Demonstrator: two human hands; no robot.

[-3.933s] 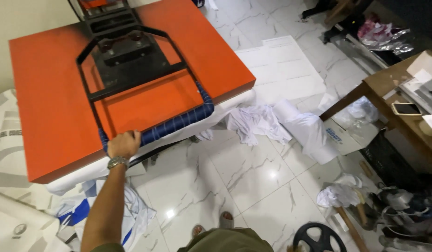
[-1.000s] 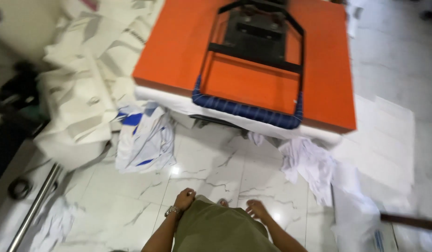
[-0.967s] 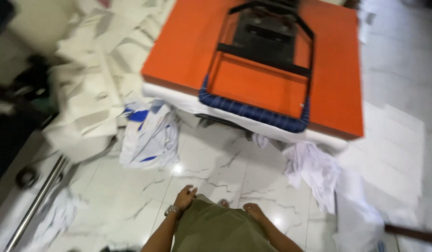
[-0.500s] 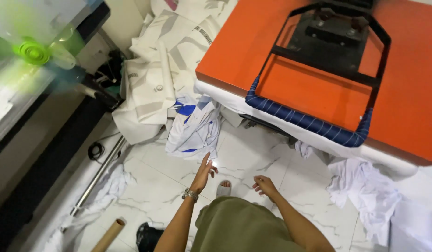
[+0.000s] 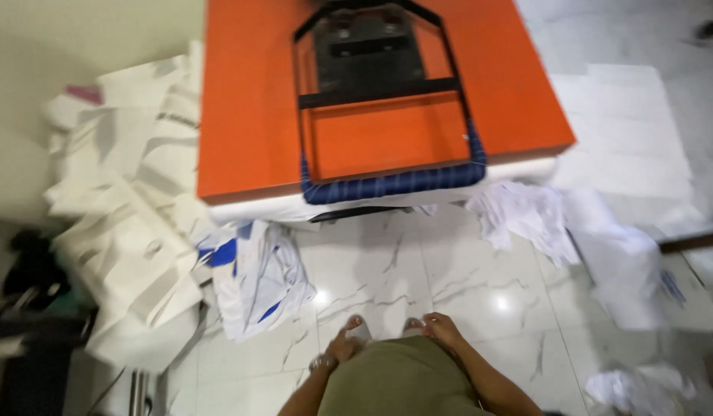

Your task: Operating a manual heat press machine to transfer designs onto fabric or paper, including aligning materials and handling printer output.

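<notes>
I stand in front of a large orange heat press, its black frame handle with a blue wrapped bar facing me. My left hand hangs at my waist with a watch on the wrist and holds nothing. My right hand rests by my hip, also holding nothing. A white and blue garment lies crumpled on the marble floor, down to my left under the press edge.
Stacks of white printed fabric pile up at the left. Crumpled white paper and flat white sheets lie on the floor at the right. Dark objects sit at the far left edge.
My left hand let go of the press handle and both hands dropped to my waist. My view swung left and came back over the press; my left hand, briefly extended, drew in.
</notes>
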